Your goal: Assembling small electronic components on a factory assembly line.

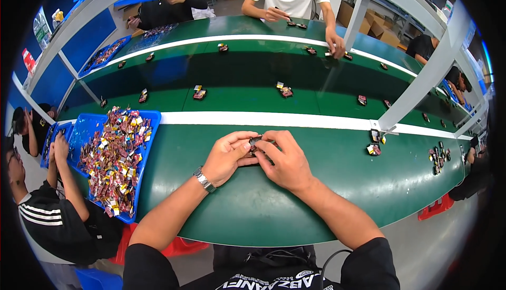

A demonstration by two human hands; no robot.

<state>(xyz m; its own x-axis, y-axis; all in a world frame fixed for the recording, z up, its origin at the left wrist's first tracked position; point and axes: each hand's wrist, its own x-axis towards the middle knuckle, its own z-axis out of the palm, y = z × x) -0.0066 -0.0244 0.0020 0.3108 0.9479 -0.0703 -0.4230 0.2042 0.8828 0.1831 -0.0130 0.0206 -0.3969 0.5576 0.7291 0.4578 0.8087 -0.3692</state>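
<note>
Over the green bench top, my left hand (pixel 227 157) and my right hand (pixel 285 159) meet in front of me. Between their fingertips is a small black plastic part (pixel 254 141), mostly covered by the fingers. My left fingers and thumb close round it from the left. From the other side, the right thumb and fingers press on it. To the left of my hands stands a blue tray (pixel 149 166) heaped with small red circuit boards (pixel 113 155) bearing white and yellow pieces. On the right of the bench lies a small black-and-red assembly (pixel 373 149).
Behind a white rail (pixel 253 120), a green belt (pixel 237 99) carries several spaced-out assemblies. A grey frame post (pixel 421 69) rises at the right. Small parts (pixel 438 158) are piled at the far right. Other people work across the belt and at both sides; a person (pixel 58 211) sits close left.
</note>
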